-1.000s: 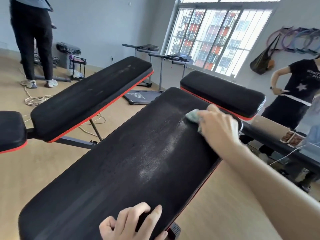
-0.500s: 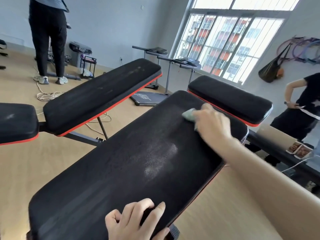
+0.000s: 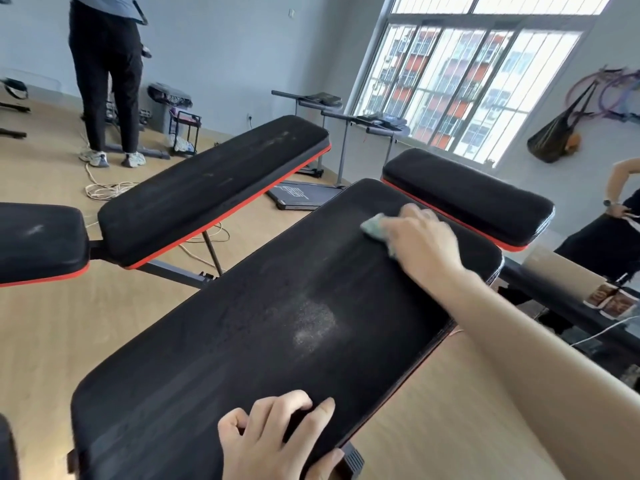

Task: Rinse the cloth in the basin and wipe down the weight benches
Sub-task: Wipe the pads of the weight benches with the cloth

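At the near end of the black back pad [image 3: 214, 358], grips the edge with the left hand [image 3: 273, 441], fingers curled on top and thumb hooked under the rim. Shows a pale dusty patch [image 3: 315, 323] mid-pad. Toward the far end, presses a small, crumpled, pale green cloth [image 3: 375, 230] onto the pad with the right hand [image 3: 426, 247], fingers bunched over it so that only its left edge peeks out. Just beyond, meets the red-trimmed seat pad [image 3: 467, 199]; to the left, passes a second bench [image 3: 214, 188] streaked with grey. Far left, takes in a standing person [image 3: 107, 74]; far right, a barred window [image 3: 467, 74].

Against a second ago, holds the cloth further left, away from the pad's far right corner. Shows the pale streak shorter, no longer reaching up to the cloth. Keeps the left-hand grip as it was.
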